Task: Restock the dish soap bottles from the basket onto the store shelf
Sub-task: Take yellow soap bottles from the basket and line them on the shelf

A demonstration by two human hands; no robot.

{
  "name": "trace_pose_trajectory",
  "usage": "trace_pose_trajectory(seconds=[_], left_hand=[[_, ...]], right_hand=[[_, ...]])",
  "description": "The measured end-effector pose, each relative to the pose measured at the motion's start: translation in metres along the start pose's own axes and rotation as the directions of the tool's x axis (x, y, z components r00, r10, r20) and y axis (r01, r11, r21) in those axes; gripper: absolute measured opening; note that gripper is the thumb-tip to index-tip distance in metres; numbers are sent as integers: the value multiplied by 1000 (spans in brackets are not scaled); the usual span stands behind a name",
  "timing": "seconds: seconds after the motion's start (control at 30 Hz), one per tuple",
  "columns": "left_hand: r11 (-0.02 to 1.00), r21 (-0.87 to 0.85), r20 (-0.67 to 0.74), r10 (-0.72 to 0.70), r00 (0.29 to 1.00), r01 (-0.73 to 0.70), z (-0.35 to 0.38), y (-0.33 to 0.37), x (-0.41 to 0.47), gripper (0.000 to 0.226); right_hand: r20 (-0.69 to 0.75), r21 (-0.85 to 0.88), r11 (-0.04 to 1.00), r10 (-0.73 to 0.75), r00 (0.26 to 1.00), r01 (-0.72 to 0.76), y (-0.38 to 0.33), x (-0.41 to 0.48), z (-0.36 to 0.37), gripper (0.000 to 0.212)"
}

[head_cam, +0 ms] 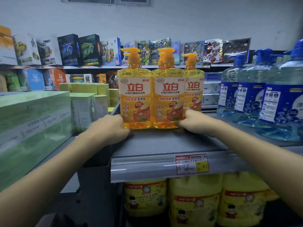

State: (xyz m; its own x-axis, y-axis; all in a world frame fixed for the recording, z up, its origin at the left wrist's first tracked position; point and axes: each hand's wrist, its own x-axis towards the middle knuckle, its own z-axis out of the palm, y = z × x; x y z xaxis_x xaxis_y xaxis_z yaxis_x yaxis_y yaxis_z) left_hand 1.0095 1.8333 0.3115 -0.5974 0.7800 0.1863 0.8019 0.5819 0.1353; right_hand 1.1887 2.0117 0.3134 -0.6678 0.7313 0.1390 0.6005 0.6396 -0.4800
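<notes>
Two orange dish soap bottles with yellow pump tops stand side by side on the grey shelf [164, 143]: the left bottle [135, 95] and the right bottle [168, 97]. More orange bottles [194, 89] stand behind them. My left hand [111, 126] presses against the lower left side of the left bottle. On the other side, my right hand [191, 120] grips the lower right side of the right bottle. Both bottles are upright and touch each other. The basket is out of view.
Large blue-capped clear bottles [262, 95] fill the shelf to the right. Green boxes [32, 120] are stacked on the left. Yellow jugs [193, 202] sit on the shelf below, under a red price tag [191, 164]. Toy boxes [82, 49] line the far shelves.
</notes>
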Motion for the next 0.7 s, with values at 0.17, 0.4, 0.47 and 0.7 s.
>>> trace_pose_trajectory(seconds=[0.17, 0.4, 0.47, 0.7], left_hand=[[956, 194, -427, 284, 858, -219, -14, 31, -54, 38], [766, 62, -603, 540, 587, -640, 50, 172, -163, 28], [719, -9, -567, 569, 596, -695, 85, 217, -191, 23], [513, -324, -300, 742, 600, -795, 216, 394, -319, 31]], right_hand=[[-300, -8, 984, -171, 938, 176, -6, -74, -16, 48], [-538, 130, 971, -99, 837, 198, 102, -245, -22, 24], [-510, 214, 973, 33, 860, 89, 149, -296, -16, 18], [-376, 415, 817, 555, 743, -400, 314, -495, 11, 18]])
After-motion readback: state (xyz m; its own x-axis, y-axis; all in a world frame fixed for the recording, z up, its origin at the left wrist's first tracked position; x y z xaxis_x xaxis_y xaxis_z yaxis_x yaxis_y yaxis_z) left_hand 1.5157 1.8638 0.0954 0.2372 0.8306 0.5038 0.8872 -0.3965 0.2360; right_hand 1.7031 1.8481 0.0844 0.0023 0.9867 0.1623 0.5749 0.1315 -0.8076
